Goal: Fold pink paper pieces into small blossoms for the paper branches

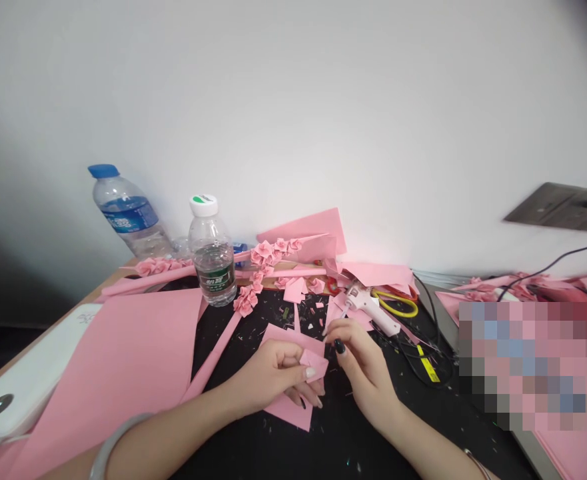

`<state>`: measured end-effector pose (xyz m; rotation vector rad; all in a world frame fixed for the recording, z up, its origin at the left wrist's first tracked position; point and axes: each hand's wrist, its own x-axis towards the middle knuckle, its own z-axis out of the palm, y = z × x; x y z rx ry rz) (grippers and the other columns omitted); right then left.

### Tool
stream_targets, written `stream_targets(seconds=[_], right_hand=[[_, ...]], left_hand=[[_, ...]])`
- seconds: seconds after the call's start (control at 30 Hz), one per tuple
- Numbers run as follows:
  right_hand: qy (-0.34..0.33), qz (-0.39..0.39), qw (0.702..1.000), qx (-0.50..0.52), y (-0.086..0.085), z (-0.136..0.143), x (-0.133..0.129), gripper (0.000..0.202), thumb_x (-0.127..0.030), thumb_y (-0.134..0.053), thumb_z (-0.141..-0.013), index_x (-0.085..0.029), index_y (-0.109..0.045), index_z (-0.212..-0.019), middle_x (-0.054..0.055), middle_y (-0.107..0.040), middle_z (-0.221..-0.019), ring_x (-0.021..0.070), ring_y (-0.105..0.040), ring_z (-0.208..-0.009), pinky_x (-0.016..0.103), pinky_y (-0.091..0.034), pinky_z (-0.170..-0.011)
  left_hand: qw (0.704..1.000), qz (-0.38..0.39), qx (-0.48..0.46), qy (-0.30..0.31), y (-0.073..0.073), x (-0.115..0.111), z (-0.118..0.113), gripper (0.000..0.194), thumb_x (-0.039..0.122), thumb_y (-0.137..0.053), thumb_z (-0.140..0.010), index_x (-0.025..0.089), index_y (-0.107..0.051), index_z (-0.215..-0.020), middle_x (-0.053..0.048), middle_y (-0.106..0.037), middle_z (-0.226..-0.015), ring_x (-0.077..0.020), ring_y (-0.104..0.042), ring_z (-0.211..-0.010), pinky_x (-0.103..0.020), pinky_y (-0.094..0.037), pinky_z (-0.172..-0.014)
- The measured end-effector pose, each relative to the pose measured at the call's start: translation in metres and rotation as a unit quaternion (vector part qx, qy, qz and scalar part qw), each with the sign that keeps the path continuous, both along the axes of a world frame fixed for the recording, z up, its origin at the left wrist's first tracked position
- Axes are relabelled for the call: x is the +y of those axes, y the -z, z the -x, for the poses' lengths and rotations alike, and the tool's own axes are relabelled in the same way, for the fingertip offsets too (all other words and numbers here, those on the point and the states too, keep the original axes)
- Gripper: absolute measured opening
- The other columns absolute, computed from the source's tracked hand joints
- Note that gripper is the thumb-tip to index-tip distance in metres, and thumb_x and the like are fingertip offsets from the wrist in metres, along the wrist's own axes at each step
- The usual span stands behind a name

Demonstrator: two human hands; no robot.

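My left hand point(293, 377) is closed on a small folded piece of pink paper point(315, 365), its thumb pressing on top. Just right of it, my right hand point(360, 367) has its fingers curled and the thumb a little apart from them, with nothing visible between. A pink paper sheet point(289, 412) lies on the black surface under my left hand. Beyond my right hand lies a pale pink glue gun point(370, 308), its nozzle toward the fingers. Pink paper flowers on a rolled paper stem point(223, 337) stretch out to the left of my hands.
A water bottle with a white cap point(213, 257) stands behind, and a blue-capped bottle point(130, 213) leans at the wall. Yellow-handled scissors point(398, 305) and black cable point(436, 320) lie right. A white device point(33, 373) rests on a large pink sheet point(133, 360).
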<state>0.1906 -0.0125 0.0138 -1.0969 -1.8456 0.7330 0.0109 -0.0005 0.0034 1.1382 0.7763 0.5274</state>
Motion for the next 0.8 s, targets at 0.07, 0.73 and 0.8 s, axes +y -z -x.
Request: stream_targets(seconds=[0.07,0.73,0.8], right_hand=[[-0.002,0.013,0.999,-0.036,0.000,0.000,0.001,0.015,-0.026,-0.039,-0.088,-0.019,-0.048,-0.078,0.002,-0.049,-0.072,0.0147,-0.046,-0.063,0.026,-0.038,-0.056],[-0.069,0.028,0.990,-0.122,0.003,0.005,0.000,0.029,-0.021,-0.035,-0.089,-0.019,-0.040,-0.060,-0.003,-0.040,-0.057,0.0111,-0.039,-0.053,0.023,-0.032,-0.049],[0.013,0.034,0.996,-0.086,0.006,0.002,0.002,0.026,-0.024,-0.034,-0.090,-0.019,-0.042,-0.066,-0.002,-0.041,-0.059,0.0118,-0.040,-0.055,0.023,-0.033,-0.051]], left_hand=[[1.000,0.005,-0.004,0.025,0.000,-0.001,0.001,0.023,0.032,-0.057,-0.076,0.010,-0.063,-0.072,-0.008,-0.069,-0.072,-0.0170,-0.066,-0.063,-0.023,-0.047,-0.056],[0.999,0.020,-0.003,0.032,0.003,-0.003,-0.001,0.028,0.039,-0.061,-0.071,0.012,-0.055,-0.072,-0.008,-0.068,-0.073,-0.0173,-0.065,-0.058,-0.027,-0.048,-0.055],[1.000,-0.009,0.012,-0.010,0.002,-0.002,-0.001,0.028,0.039,-0.058,-0.074,0.012,-0.054,-0.070,-0.007,-0.067,-0.067,-0.0185,-0.066,-0.059,-0.026,-0.047,-0.053]])
